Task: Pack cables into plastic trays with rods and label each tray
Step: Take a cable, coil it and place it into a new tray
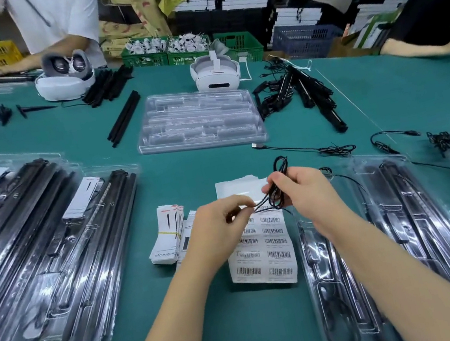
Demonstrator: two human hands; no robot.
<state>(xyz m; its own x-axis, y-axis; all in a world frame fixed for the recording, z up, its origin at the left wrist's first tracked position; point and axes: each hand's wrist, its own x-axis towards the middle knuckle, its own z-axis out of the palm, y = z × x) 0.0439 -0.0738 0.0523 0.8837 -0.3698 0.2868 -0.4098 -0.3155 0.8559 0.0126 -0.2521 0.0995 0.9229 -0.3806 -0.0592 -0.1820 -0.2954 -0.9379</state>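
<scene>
1. A thin black cable (276, 191), coiled into loops, is held above the green table (194, 172), over the sheet of barcode labels (262, 241).
2. The right hand (301, 190) grips the looped bundle, fingers curled around it; a loop stands up above the knuckles.
3. The left hand (218, 225) pinches the cable's free strands between thumb and fingertips, just left of the right hand.
4. The label sheet lies flat on the table beneath both hands; a banded stack of printed cards (168, 233) lies just beside it on the left.
5. To the right, two clear plastic trays (423, 226) lie side by side, holding black rods and a cable.
6. To the left, filled trays (54, 258) lie overlapping, holding black rods and white cards.
7. Beyond the hands, an empty clear tray (197, 121) lies near the table's middle, with loose black rods (124, 118) to its left and a heap of rods and cables (297, 92) to its right.
8. Two loose cables (333, 149) lie on the table between that heap and the right-hand trays.
9. Two white headsets (215, 73) sit at the far side of the table.
10. Two other persons work at the far edge; green crates (188, 48) stand behind.
</scene>
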